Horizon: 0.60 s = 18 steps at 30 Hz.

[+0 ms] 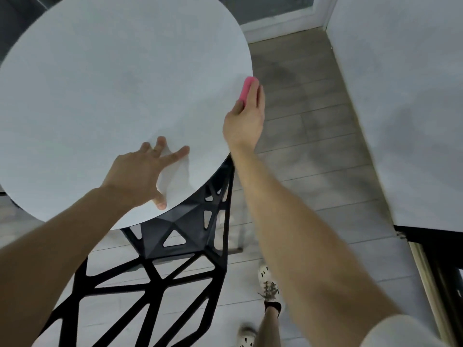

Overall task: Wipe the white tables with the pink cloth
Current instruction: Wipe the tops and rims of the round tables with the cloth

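Note:
A round white table [105, 96] fills the upper left of the head view. My right hand [244, 118] grips the folded pink cloth [246, 88] and holds it against the table's right rim. Most of the cloth is hidden under my fingers. My left hand [140, 171] rests on the tabletop near its front edge with the fingers spread and straight. A second white table [411, 108] runs down the right side of the view.
A black chair [175, 236] with a cut-out triangular frame stands under the round table's front edge. Grey plank floor [308, 151] lies between the two tables. My feet in pale shoes [269, 284] are on the floor at the bottom.

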{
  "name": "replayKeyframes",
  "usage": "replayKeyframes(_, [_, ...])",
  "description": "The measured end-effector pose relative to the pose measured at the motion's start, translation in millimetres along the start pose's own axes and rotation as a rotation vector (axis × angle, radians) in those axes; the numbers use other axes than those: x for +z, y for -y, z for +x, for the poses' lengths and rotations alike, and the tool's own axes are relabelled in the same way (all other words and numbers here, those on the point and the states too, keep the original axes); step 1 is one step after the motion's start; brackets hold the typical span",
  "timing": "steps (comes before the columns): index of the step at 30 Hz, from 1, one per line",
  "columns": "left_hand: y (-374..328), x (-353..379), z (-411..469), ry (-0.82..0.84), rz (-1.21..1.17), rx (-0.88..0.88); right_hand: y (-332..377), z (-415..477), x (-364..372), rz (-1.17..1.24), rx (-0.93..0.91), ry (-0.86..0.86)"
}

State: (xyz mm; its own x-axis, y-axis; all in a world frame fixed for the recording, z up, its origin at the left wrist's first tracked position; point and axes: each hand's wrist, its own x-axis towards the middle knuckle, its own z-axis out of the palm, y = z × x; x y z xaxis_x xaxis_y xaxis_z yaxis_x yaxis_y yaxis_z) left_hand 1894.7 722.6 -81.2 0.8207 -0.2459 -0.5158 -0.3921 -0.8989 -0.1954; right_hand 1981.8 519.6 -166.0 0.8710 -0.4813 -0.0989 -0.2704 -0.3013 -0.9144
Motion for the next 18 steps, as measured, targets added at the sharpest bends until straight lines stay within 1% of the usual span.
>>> replayKeyframes(2, [-1.2,-3.2,-1.7,0.010,-0.020,-0.004,-7.8,-67.0,5.3,0.022,-0.018,-0.066])
replayKeyframes(3, [-1.8,-6.3,-1.9,0.004,-0.031,-0.008,-12.9,-104.6,4.6,0.047,-0.029,-0.044])
replayKeyframes(5, [-3.1,-14.1,1.5,-0.105,-0.078,-0.030,-19.2,-159.0,-5.0,0.090,-0.064,0.093])
replayKeyframes(6, [-6.8,-17.2,6.4,-0.210,-0.120,-0.059,-21.3,-165.8,-8.7,0.101,-0.068,0.130])
replayKeyframes(8, [-17.4,-20.3,20.9,-0.434,-0.235,-0.116,-21.8,-139.0,-9.1,0.098,-0.057,0.119])
replayKeyframes(10, [-26.2,-8.4,46.7,-0.564,-0.316,-0.082,-21.9,-86.1,-7.6,0.080,-0.064,0.068])
replayKeyframes(12, [-34.1,2.5,79.7,-0.602,-0.349,-0.026,-20.1,-29.2,-11.0,0.055,-0.057,0.080])
replayKeyframes(14, [-42.7,4.9,109.1,-0.646,-0.394,-0.005,-17.7,1.1,-13.3,0.052,-0.033,0.107])
replayKeyframes(16, [-49.5,10.0,123.9,-0.697,-0.397,-0.034,-16.7,-14.8,-13.2,0.141,0.007,0.055])
replayKeyframes(18, [-52.2,14.4,128.2,-0.722,-0.403,-0.044,-18.2,-69.3,-10.9,0.211,0.020,-0.010])
